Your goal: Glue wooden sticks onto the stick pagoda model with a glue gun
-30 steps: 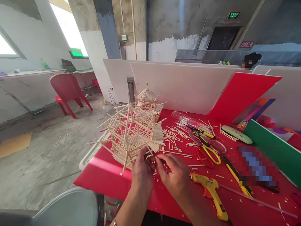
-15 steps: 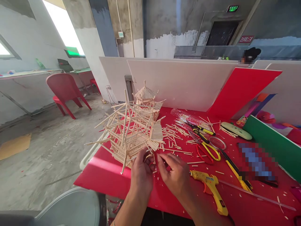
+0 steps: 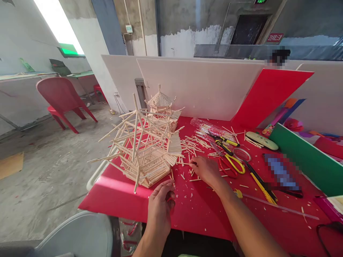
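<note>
A model pavilion of thin wooden sticks (image 3: 146, 167) stands on the red tabletop (image 3: 112, 200), its upper frame open. My left hand (image 3: 160, 205) is near its front right corner, fingers curled in with the fingertips close together. Thin sticks (image 3: 172, 175) show just beyond those fingertips; whether the hand holds one is hidden. To the right, my right hand (image 3: 205, 170) is low over the table, thumb and forefinger pinched at one end of a wooden stick (image 3: 183, 163) that points left to the model. Loose sticks (image 3: 197, 144) lie in a pile behind it.
A finished-looking stick tower (image 3: 160, 101) stands behind. Right of my hand lie yellow-handled scissors (image 3: 235, 164), red-handled pliers (image 3: 227, 169), a cutter knife (image 3: 264, 187), a tape roll (image 3: 242, 154) and a glue gun (image 3: 238, 193) mostly under my forearm. White boards (image 3: 193, 89) close off the back.
My right hand has moved away from my left, rightward and forward to the stick on the table. My left hand has come back slightly from the model. The view has shifted a little.
</note>
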A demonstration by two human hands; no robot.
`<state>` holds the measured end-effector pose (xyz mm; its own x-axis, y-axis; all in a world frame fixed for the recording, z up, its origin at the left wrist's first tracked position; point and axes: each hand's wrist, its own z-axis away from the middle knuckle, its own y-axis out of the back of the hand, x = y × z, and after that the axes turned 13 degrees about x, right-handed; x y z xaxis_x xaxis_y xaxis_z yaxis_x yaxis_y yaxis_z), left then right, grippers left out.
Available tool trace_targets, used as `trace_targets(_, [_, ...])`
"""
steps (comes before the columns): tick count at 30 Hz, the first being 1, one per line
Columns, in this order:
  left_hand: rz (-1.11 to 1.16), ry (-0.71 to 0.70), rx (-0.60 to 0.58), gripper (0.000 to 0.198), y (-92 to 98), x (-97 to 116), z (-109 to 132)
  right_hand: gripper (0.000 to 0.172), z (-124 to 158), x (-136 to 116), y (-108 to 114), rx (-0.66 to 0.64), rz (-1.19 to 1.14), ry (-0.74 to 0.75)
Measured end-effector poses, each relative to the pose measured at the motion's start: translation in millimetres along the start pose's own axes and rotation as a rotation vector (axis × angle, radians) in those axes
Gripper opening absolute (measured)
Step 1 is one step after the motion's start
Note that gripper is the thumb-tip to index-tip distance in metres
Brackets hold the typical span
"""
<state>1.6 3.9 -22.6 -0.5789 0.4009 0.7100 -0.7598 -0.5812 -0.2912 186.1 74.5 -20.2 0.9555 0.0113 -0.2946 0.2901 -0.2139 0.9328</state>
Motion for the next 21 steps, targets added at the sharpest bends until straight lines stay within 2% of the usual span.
trace_targets(4, [-0.015, -0.015, -0.034, 0.029, 3.9, -5, -3, 0.019, -31, -15, -13, -0.126, 0.037, 0.019])
trace_targets(7, [-0.027, -0.022, -0.062, 0.028, 8.4, -7, -7, 0.031, -51, -20, -23, -0.193, 0.062, 0.042])
trace_targets(13, [-0.012, -0.023, -0.054, 0.029, 15.6, -8, -18, 0.035, -70, -21, -27, -0.249, 0.054, 0.129])
trace_targets(17, [-0.003, -0.022, -0.037, 0.029, 12.8, -2, -22, 0.033, -67, -26, -31, -0.207, 0.006, 0.153])
trace_targets(21, [-0.014, -0.025, -0.058, 0.028, 7.9, 0, -22, 0.030, -63, -36, -43, -0.054, -0.045, 0.131])
